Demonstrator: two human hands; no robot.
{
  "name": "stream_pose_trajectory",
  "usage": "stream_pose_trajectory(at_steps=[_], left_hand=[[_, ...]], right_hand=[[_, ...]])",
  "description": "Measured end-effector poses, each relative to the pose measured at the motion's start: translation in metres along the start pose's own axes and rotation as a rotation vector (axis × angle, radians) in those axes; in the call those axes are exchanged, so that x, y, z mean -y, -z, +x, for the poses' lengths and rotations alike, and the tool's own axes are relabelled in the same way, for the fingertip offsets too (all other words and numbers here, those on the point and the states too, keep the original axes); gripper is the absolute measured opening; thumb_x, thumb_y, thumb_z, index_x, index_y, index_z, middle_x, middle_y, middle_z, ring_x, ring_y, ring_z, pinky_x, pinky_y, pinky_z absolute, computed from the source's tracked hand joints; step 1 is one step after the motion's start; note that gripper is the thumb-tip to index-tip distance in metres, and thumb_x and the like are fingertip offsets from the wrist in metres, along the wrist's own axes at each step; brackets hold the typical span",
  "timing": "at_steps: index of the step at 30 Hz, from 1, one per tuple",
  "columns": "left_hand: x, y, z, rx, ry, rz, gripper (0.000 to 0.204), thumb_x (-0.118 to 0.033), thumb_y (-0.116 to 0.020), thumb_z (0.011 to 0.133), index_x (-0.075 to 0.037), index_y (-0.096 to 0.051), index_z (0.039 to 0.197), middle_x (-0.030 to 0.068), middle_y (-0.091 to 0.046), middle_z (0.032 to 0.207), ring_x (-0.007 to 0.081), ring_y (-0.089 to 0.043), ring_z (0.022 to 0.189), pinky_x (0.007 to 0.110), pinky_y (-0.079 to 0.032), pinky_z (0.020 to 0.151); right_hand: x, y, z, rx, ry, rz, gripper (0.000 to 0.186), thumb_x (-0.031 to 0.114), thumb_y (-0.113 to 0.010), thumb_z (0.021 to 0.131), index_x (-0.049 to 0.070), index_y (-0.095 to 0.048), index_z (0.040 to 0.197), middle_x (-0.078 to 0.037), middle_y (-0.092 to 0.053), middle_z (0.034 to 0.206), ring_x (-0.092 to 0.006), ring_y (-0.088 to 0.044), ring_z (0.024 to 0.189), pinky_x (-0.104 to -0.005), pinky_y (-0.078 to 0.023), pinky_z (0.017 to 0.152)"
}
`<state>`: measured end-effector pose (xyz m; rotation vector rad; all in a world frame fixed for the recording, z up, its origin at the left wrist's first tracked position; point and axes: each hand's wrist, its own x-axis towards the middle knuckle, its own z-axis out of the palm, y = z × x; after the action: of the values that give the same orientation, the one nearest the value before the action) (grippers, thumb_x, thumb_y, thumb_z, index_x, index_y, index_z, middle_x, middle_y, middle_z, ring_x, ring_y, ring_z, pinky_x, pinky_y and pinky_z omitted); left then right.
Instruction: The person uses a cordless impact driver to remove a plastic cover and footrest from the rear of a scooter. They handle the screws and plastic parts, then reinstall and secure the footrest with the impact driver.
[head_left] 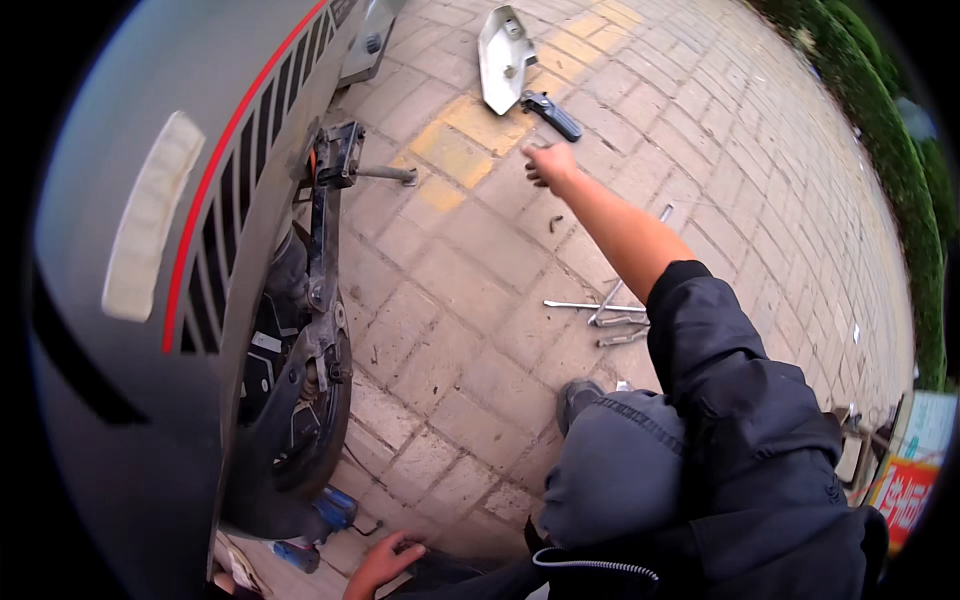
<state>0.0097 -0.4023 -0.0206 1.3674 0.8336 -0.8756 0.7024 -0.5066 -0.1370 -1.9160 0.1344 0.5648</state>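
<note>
My right hand [552, 166] reaches out over the paving with fingers loosely bent and apart, and nothing shows in it. Just beyond it lies a dark blue-grey footpeg-like part [553, 116] with a black bracket; hand and part look apart. Next to that, a pale shell-shaped cover [503, 62] rests hollow side up. Low in the picture is my left hand [385, 562], thumb and fingers spread, near a blue-and-black tool [336, 508] whose kind I cannot make out. On the left stands a grey vehicle [130, 400], its dark frame [322, 270] exposed along the lower side.
Several metal wrenches and rods [610, 315] lie beside my bent knee [615, 465]. A small dark piece [555, 224] sits on the bricks. From the frame sticks a metal rod [385, 174]. A hedge [900, 150] lines the far right; a red sign [905, 495] stands lower right.
</note>
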Motion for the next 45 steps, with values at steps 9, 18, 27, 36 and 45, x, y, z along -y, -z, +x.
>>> stream_pose_trajectory(at_steps=[9,18,27,36,45], left_hand=[[-0.059,-0.054,-0.064,-0.125,0.201,-0.340,0.028,-0.021,-0.058,0.094,0.003,-0.058,0.108,0.0104,-0.067,0.089,0.0159,-0.064,0.085,0.029,-0.050,0.080],[-0.048,-0.066,0.000,-0.081,0.003,-0.431,0.024,-0.017,-0.056,0.095,0.002,-0.058,0.109,0.0092,-0.066,0.089,0.0167,-0.063,0.086,0.031,-0.050,0.080],[-0.240,-0.038,0.107,-0.336,-0.480,-0.223,0.060,-0.033,-0.065,0.089,0.006,-0.044,0.129,0.0229,-0.056,0.123,0.0266,-0.056,0.114,0.036,-0.044,0.097],[-0.288,-0.087,0.191,-0.386,-0.833,-0.849,0.037,-0.016,-0.052,0.093,0.006,-0.048,0.122,0.0119,-0.058,0.112,0.0174,-0.055,0.100,0.030,-0.043,0.089],[-0.215,-0.026,0.167,-0.328,-0.757,-0.824,0.030,-0.008,-0.048,0.085,0.005,-0.060,0.109,0.0057,-0.064,0.097,0.0121,-0.057,0.087,0.025,-0.045,0.078]], right_hand=[[0.031,-0.069,0.129,0.025,-0.191,0.426,0.052,0.032,-0.070,0.084,-0.004,-0.050,0.117,-0.020,-0.065,0.105,-0.0304,-0.067,0.090,-0.0373,-0.055,0.064],[0.053,-0.029,0.130,-0.083,0.010,0.354,0.015,0.008,-0.059,0.088,-0.005,-0.054,0.094,-0.014,-0.062,0.080,-0.0217,-0.060,0.059,-0.0332,-0.048,0.049],[-0.033,0.022,-0.174,0.234,-0.065,0.761,0.013,0.010,-0.056,0.087,-0.003,-0.055,0.089,-0.011,-0.058,0.074,-0.0190,-0.055,0.057,-0.0326,-0.046,0.057],[-0.064,0.037,-0.311,0.548,0.109,0.346,0.027,0.017,-0.060,0.092,-0.007,-0.055,0.104,-0.008,-0.063,0.080,-0.0138,-0.060,0.067,-0.0260,-0.048,0.065],[0.021,0.012,-0.191,0.792,-0.027,0.625,0.091,0.069,-0.047,0.085,0.002,-0.026,0.143,-0.021,-0.039,0.141,-0.0295,-0.044,0.126,-0.0486,-0.035,0.104]])
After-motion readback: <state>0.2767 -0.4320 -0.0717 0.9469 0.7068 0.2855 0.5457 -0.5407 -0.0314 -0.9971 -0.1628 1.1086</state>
